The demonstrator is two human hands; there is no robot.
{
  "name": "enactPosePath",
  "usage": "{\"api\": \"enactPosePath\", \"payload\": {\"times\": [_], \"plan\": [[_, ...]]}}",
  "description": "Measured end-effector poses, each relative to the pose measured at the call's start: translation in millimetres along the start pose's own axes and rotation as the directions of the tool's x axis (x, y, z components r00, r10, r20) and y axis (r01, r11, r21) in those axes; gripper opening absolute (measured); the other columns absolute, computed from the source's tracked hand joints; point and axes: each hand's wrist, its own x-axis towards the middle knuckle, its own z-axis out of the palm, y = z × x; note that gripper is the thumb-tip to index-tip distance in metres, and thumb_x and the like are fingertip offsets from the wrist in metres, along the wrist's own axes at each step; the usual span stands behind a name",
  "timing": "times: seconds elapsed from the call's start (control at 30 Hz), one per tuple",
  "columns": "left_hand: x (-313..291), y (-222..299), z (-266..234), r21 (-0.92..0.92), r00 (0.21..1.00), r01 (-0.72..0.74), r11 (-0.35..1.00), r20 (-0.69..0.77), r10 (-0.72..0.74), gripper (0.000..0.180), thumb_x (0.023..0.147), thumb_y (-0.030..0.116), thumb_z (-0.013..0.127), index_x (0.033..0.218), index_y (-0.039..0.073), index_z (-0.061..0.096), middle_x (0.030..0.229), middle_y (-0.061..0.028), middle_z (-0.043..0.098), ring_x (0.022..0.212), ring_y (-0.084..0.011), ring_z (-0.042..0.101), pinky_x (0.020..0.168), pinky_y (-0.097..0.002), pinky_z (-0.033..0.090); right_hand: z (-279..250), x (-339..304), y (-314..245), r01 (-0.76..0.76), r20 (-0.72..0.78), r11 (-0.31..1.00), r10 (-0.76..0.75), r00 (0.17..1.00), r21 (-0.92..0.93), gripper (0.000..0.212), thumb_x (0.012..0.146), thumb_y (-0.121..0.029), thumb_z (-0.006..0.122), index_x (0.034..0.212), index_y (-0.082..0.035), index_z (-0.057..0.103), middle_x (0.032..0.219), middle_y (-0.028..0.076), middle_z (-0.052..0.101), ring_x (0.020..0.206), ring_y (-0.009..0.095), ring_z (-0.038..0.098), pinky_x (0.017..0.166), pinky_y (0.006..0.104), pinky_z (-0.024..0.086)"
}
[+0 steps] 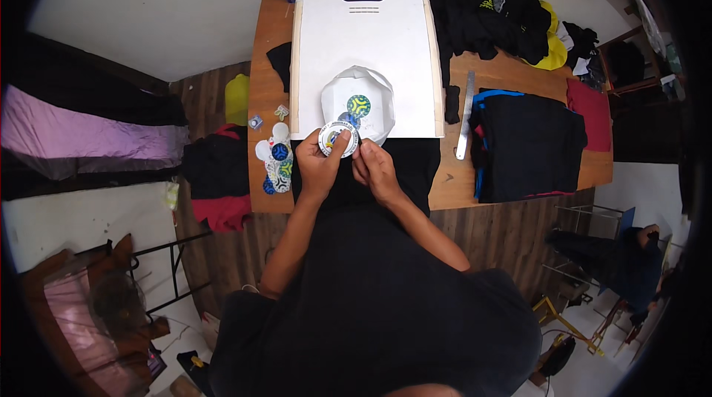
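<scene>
Holding is the step in hand: the left hand point(317, 165) is gripping a round, emblem-printed white disc point(331, 136) at the centre of the frame, its thumb lying flat across the face and its fingers curling behind. The right hand point(378, 168) is closing thumb and fingertips together at the disc's right edge; whether it is pinching a layer there, I cannot tell. Judging by this grip, the next move is calling for a steady left thumb and a fine right-hand pinch at the rim. Materials: the disc is looking thin, smooth and stiff. Just beyond it, a pale, faceted, bowl-like container point(383, 100) is holding a green-patterned disc point(359, 105) and is resting on a smooth white board point(363, 41) with a rounded slot. Left of centre, loose round discs point(280, 152) are overlapping on the wood-toned table point(271, 200). Right of centre, a slim metal ruler point(466, 115) is lying beside soft, folded black cloth point(530, 145).
</scene>
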Motion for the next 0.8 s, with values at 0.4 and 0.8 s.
{"api": "enactPosePath", "payload": {"times": [0.4,0.8], "plan": [[1.1,0.7,-0.6,0.012,1.0,0.01,1.0,0.008,-0.01,0.01,0.088,0.006,0.068,0.094,-0.002,0.066,0.086,-0.0044,0.068,0.076,-0.0065,0.061,0.069,-0.0206,0.048,-3.7,2.2,-3.0,0.007,-0.004,1.0,-0.006,1.0,0.015,0.037,0.105,-0.036,0.035,0.09,-0.005,0.049,0.054,-0.004,0.031,0.043,0.006,0.027,0.041,0.0216,0.025],[1.7,-1.9,-2.8,0.048,0.999,0.029,0.998,0.027,-0.031,0.01,0.087,0.008,0.069,0.091,-0.001,0.066,0.084,-0.0035,0.068,0.073,-0.006,0.061,0.066,-0.0201,0.048,-5.5,4.4,-7.1,-0.057,0.04,0.998,0.058,0.998,-0.017,0.038,0.105,-0.036,0.036,0.089,-0.005,0.05,0.053,-0.003,0.031,0.043,0.007,0.027,0.042,0.022,0.026]]}}
